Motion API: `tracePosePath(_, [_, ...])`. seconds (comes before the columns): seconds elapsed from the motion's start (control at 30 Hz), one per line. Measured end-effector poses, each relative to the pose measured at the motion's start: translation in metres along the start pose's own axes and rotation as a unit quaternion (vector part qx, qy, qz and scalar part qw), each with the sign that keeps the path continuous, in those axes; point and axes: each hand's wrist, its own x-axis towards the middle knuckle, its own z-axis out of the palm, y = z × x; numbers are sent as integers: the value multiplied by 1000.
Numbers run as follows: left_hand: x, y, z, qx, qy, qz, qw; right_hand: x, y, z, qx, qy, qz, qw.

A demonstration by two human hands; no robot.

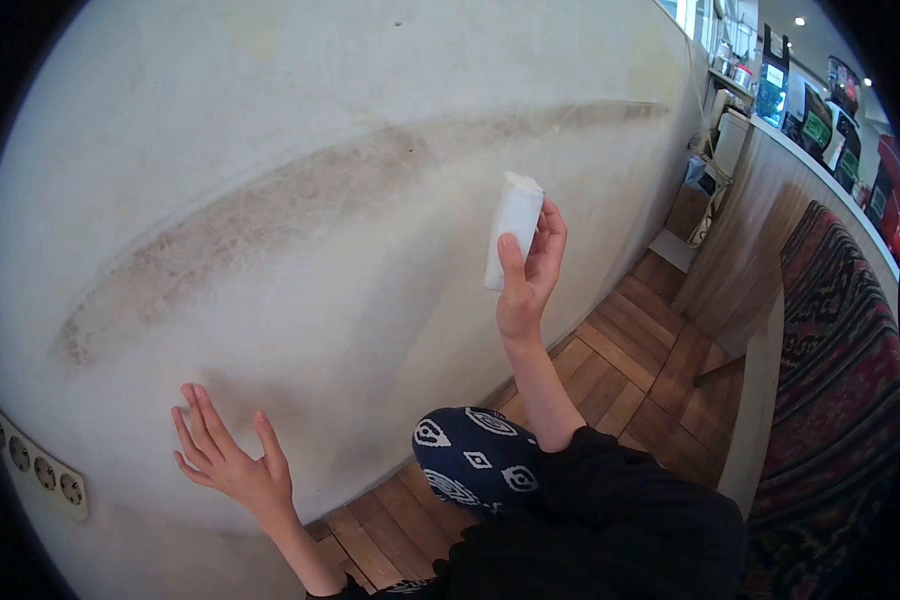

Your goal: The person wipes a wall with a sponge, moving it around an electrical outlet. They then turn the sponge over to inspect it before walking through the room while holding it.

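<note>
My right hand (532,268) is raised in front of the wall, wrapped round a white oblong block (515,215). The block is held upright, slightly tilted, with a rough, uneven top end; I cannot tell what it is made of. My left hand (228,450) is lower and to the left, fingers spread, with its fingertips close to the pale wall (350,290). It holds nothing. Across the wall above both hands runs a long brownish scuffed band (300,185), which curves down toward the left.
A socket strip (45,474) is fixed to the wall at lower left. My patterned knee (475,455) is near the wall over the wooden floor (620,345). To the right stands a chair draped with striped cloth (840,320), beside a counter (745,215) bearing bags and other goods.
</note>
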Motion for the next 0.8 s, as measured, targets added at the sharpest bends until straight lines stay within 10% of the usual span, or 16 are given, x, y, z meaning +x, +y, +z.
tracePosePath(0.37, [-2,4,-4,-6,-38,-4,999,-14,1,20,54,-24,11,998])
tracePosePath(0.57, [2,3,-9,-25,-53,-18,998,-20,-15,46,-197,-142,-236,941])
tracePosePath(0.8, [6,4,-20,-12,-90,-20,996,-8,-1,41,-229,-47,-218,947])
